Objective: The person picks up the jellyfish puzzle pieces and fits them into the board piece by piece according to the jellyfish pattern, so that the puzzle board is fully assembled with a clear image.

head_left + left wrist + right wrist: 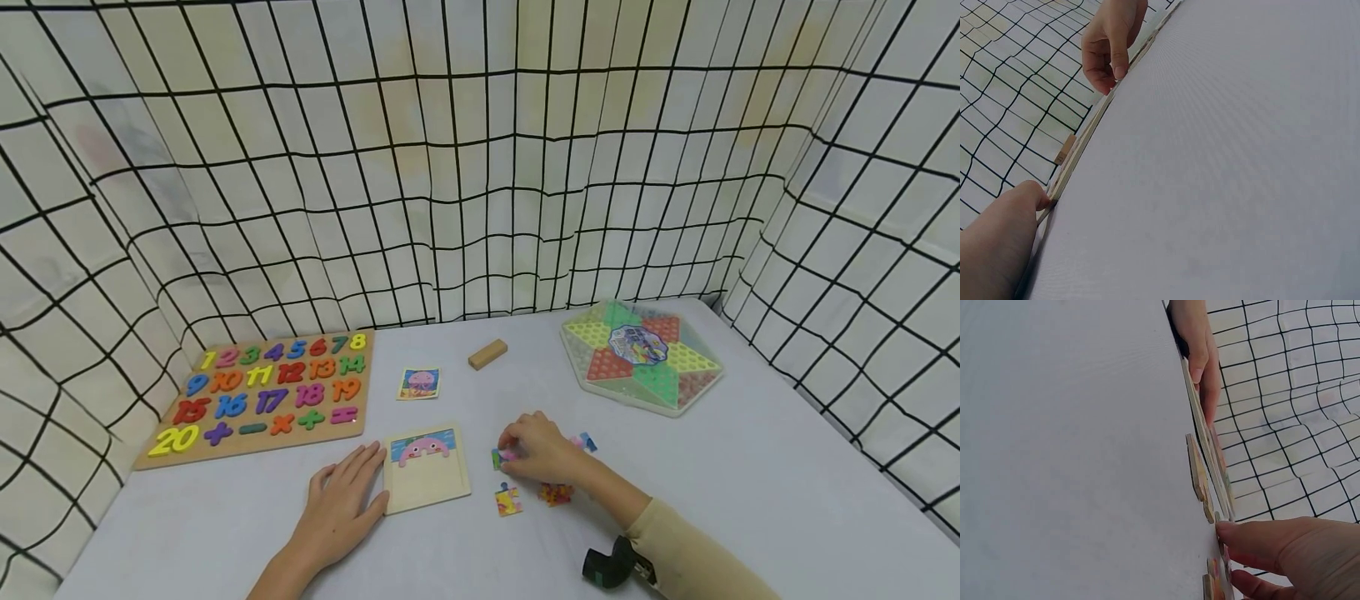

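A square wooden jigsaw tray (429,490) lies in front of me, its upper part filled with blue-and-pink pieces that form a pink sea animal's head. My left hand (339,498) lies flat by the tray, fingers and thumb at its left edge. To the tray's right, my right hand (536,450) pinches a green-and-pink jigsaw piece (497,459) between thumb and fingers, low over the table; the hand covers part of it. A yellow jigsaw piece (507,502) is just below, orange-red pieces (556,496) beside it. Pink-and-blue pieces (588,442) show behind the right hand.
A picture card (418,383) and a wooden block (488,354) lie beyond the tray. On the left is a wooden number board (255,400); at the back right, a hexagonal star-patterned game board (641,358). Black-gridded white cloth (472,183) walls the table.
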